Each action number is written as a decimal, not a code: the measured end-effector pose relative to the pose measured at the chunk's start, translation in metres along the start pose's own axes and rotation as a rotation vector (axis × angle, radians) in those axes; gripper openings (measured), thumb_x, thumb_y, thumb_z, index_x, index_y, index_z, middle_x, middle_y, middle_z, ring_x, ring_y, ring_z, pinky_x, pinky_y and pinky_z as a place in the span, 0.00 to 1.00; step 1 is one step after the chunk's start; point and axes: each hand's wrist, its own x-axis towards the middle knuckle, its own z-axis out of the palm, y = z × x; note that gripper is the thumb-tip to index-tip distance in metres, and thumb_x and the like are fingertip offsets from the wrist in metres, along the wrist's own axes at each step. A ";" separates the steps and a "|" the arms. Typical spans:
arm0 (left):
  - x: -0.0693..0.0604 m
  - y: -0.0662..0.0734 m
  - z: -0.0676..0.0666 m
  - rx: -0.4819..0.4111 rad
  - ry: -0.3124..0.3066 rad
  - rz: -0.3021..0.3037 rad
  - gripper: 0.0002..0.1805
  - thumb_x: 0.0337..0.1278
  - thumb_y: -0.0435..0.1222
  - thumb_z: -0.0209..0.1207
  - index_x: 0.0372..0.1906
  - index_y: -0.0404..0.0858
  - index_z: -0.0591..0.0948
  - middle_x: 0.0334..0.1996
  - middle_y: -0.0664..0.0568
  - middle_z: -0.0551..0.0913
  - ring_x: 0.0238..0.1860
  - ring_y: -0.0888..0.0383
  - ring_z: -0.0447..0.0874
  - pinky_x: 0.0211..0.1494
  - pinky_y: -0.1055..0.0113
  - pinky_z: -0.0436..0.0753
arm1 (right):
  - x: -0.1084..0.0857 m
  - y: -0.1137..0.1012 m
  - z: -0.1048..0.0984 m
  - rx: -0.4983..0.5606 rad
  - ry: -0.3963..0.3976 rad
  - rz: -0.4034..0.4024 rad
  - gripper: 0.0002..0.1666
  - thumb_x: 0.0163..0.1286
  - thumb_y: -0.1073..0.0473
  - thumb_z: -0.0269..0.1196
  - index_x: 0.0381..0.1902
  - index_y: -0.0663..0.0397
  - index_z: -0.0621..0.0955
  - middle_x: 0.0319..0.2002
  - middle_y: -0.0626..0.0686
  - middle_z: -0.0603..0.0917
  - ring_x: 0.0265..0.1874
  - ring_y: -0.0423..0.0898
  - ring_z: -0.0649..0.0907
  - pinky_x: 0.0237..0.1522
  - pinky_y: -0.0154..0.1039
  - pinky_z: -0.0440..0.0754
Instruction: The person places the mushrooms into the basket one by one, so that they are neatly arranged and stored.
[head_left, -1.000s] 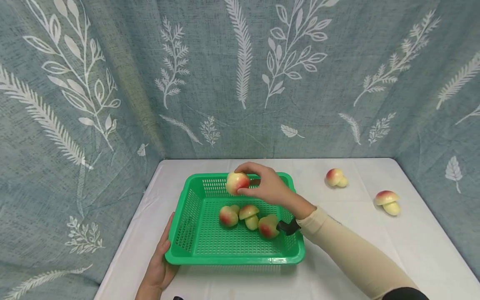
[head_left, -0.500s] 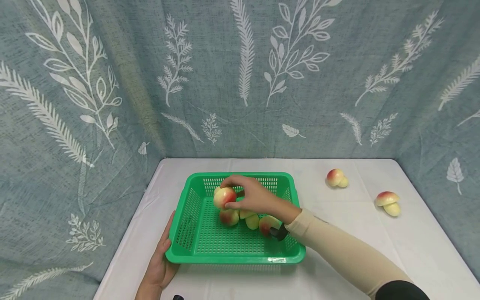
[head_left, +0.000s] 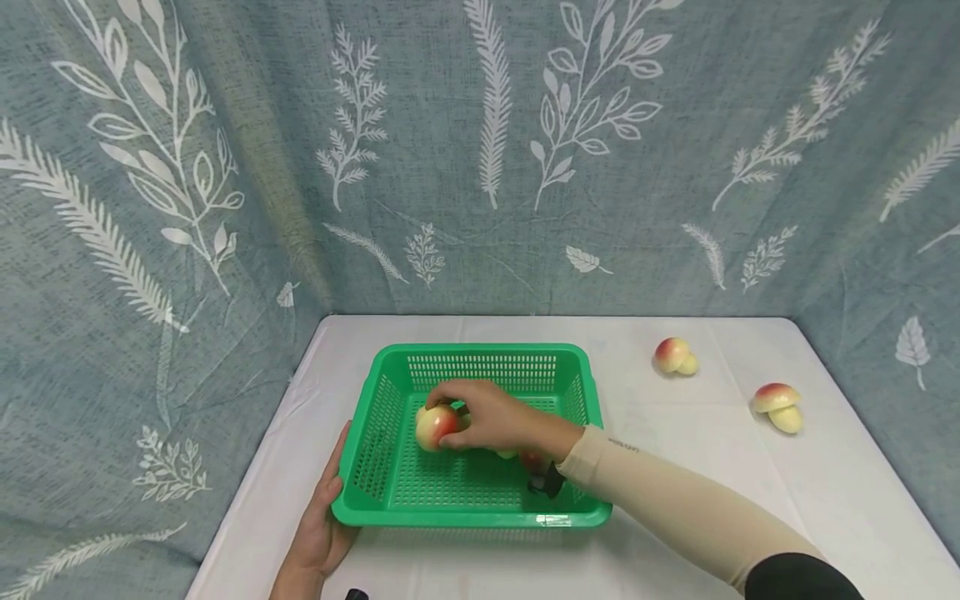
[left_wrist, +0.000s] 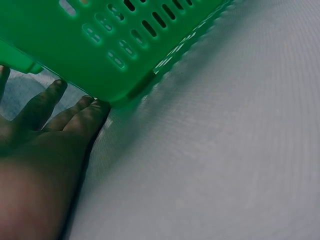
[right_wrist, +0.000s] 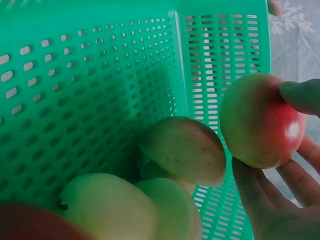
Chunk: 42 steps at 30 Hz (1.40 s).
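The right hand [head_left: 491, 414] has carried its mushroom [head_left: 435, 429] from the far rim of the basket [head_left: 472, 520] down and leftward, below rim height. Hand and wrist now hide most of the three mushrooms [right_wrist: 110, 207] inside, which showed plainly to the head camera. The sleeve [head_left: 675, 500] reaches further over the right rim.

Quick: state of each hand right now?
Left hand: open, fingers straight against the outside of the green basket.
Right hand: closed, holding a red-and-yellow mushroom between thumb and fingers.
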 end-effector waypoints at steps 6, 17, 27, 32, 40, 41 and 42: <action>0.001 -0.001 0.000 0.002 -0.002 0.006 0.39 0.84 0.52 0.37 0.91 0.61 0.40 0.90 0.62 0.38 0.84 0.72 0.45 0.76 0.72 0.61 | 0.001 0.000 0.001 -0.019 -0.023 -0.012 0.24 0.65 0.62 0.81 0.56 0.50 0.84 0.53 0.45 0.88 0.55 0.37 0.83 0.57 0.35 0.82; 0.001 -0.001 0.001 -0.008 -0.026 0.020 0.39 0.84 0.52 0.36 0.90 0.60 0.38 0.89 0.63 0.38 0.82 0.74 0.47 0.77 0.71 0.61 | 0.004 -0.003 0.006 -0.116 -0.103 -0.054 0.23 0.68 0.58 0.80 0.58 0.49 0.85 0.54 0.44 0.86 0.51 0.37 0.81 0.55 0.33 0.80; 0.001 0.000 0.003 -0.009 -0.014 0.015 0.39 0.84 0.52 0.36 0.90 0.61 0.39 0.89 0.65 0.40 0.81 0.76 0.50 0.77 0.71 0.61 | 0.003 -0.003 0.008 -0.202 -0.178 -0.104 0.22 0.69 0.56 0.79 0.58 0.48 0.85 0.52 0.42 0.85 0.50 0.36 0.81 0.55 0.27 0.76; 0.001 0.000 0.002 -0.020 -0.035 0.021 0.39 0.84 0.51 0.36 0.90 0.60 0.39 0.89 0.68 0.43 0.81 0.76 0.51 0.77 0.71 0.61 | 0.002 -0.002 0.010 -0.220 -0.213 -0.107 0.17 0.70 0.59 0.77 0.54 0.49 0.86 0.45 0.42 0.85 0.44 0.42 0.85 0.47 0.26 0.77; 0.002 0.000 0.002 -0.012 -0.042 0.031 0.39 0.84 0.51 0.35 0.91 0.60 0.38 0.89 0.64 0.39 0.82 0.75 0.50 0.77 0.71 0.60 | 0.002 0.001 0.011 -0.249 -0.213 -0.108 0.19 0.70 0.59 0.76 0.57 0.47 0.86 0.49 0.41 0.85 0.43 0.44 0.86 0.47 0.27 0.76; 0.002 0.000 0.002 -0.009 -0.038 0.029 0.39 0.84 0.51 0.35 0.91 0.60 0.38 0.89 0.64 0.38 0.82 0.75 0.50 0.77 0.71 0.60 | 0.002 0.001 0.011 -0.248 -0.211 -0.108 0.19 0.70 0.58 0.76 0.57 0.47 0.86 0.49 0.41 0.85 0.44 0.44 0.86 0.47 0.27 0.76; 0.002 0.000 0.003 -0.008 -0.035 0.028 0.39 0.84 0.51 0.35 0.91 0.60 0.38 0.89 0.64 0.38 0.81 0.75 0.50 0.77 0.71 0.61 | 0.002 0.002 0.011 -0.247 -0.211 -0.107 0.19 0.70 0.58 0.76 0.57 0.47 0.86 0.49 0.42 0.85 0.44 0.44 0.86 0.47 0.27 0.76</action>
